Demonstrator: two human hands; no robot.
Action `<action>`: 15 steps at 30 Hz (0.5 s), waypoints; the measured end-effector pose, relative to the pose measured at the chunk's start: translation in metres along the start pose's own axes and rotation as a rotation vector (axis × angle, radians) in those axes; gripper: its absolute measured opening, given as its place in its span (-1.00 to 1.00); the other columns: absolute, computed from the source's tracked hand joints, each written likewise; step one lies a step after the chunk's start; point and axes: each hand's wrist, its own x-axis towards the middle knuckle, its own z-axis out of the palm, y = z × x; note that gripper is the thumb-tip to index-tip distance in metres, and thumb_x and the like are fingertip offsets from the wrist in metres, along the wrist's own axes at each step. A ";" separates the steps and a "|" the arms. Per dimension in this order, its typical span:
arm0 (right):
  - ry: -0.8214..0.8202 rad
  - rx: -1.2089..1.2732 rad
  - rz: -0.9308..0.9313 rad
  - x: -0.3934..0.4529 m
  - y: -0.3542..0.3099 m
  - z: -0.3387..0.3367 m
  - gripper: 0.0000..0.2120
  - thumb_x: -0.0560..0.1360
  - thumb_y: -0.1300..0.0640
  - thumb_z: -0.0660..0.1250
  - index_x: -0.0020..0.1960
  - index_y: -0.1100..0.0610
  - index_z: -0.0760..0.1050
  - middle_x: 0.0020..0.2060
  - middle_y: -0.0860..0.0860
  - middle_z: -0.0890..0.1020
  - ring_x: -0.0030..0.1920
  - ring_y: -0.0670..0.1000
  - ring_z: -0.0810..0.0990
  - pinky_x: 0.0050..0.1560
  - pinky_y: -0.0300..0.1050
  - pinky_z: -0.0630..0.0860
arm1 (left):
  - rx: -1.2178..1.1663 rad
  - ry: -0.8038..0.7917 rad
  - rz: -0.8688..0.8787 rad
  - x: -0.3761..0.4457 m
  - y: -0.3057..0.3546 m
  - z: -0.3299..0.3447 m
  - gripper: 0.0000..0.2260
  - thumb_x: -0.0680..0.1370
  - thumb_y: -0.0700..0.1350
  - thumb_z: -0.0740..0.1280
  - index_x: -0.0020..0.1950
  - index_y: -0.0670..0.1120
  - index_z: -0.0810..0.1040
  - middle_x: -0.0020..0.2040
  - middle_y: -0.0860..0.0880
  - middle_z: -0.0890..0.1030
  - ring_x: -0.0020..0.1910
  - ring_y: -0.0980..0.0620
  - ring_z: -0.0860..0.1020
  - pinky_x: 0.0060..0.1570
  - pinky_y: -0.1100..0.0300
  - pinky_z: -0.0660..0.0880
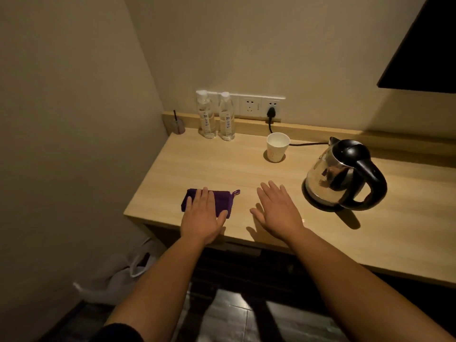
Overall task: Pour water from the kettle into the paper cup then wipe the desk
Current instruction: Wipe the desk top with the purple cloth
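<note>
— So, what do your hands look like from the head camera?

— Both reach out over the wooden desk [320,233]. My left hand [203,215] lies flat, palm down, on a folded purple cloth [223,199] near the desk's front left corner. The fingers are stretched out, not curled, so it presses on the cloth rather than gripping it. The cloth's small hanging loop pokes out on its right side.

— And the other one?

— My right hand [276,209] is spread wide with nothing in it, palm down just beside the cloth. I cannot tell whether it touches the wood or floats slightly above it.

— Where are the kettle and the cup?

— I see the kettle [343,175], shiny steel with a black lid and handle, standing upright on its base to the right of my right hand, apart from it. Its cord runs back to a wall socket [272,106]. The paper cup [277,147] stands upright farther back, near the wall, between the kettle and two water bottles [217,119]. I look into its white interior, but I cannot tell if it contains water.

— Anything else on the desk?

— I see a small clear holder with a dark stick [178,123] in the back left corner.
</note>
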 end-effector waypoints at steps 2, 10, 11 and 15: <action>-0.004 0.011 -0.046 0.013 -0.018 0.005 -0.39 0.59 -0.20 0.01 0.52 0.12 0.11 0.53 0.09 0.16 0.53 0.11 0.01 0.48 0.08 -0.14 | -0.020 -0.002 -0.057 -0.002 -0.024 -0.001 -0.35 0.62 0.22 -0.05 0.59 -0.15 -0.03 0.60 -0.12 0.01 0.57 -0.08 -0.07 0.51 -0.04 -0.14; -0.035 0.019 -0.149 0.064 -0.091 0.031 -0.42 0.57 -0.21 0.06 0.46 0.13 0.22 0.47 0.09 0.29 0.49 0.14 0.13 0.48 0.12 -0.01 | -0.005 -0.037 -0.192 0.001 -0.113 0.006 -0.34 0.62 0.23 -0.12 0.59 -0.14 -0.12 0.60 -0.12 -0.11 0.57 -0.07 -0.17 0.48 -0.03 -0.24; -0.037 0.023 -0.159 0.069 -0.098 0.032 -0.42 0.57 -0.21 0.07 0.45 0.13 0.23 0.46 0.10 0.30 0.48 0.14 0.15 0.48 0.13 0.00 | -0.005 -0.040 -0.204 0.003 -0.122 0.007 -0.34 0.62 0.23 -0.12 0.59 -0.14 -0.12 0.60 -0.12 -0.11 0.56 -0.07 -0.17 0.48 -0.02 -0.25; -0.057 0.010 -0.195 0.089 -0.117 0.041 -0.46 0.56 -0.22 0.08 0.39 0.10 0.28 0.39 0.08 0.38 0.44 0.14 0.22 0.46 0.13 0.09 | -0.017 -0.021 -0.232 0.013 -0.152 0.011 -0.35 0.63 0.22 -0.10 0.59 -0.14 -0.12 0.60 -0.12 -0.11 0.56 -0.07 -0.17 0.48 -0.01 -0.24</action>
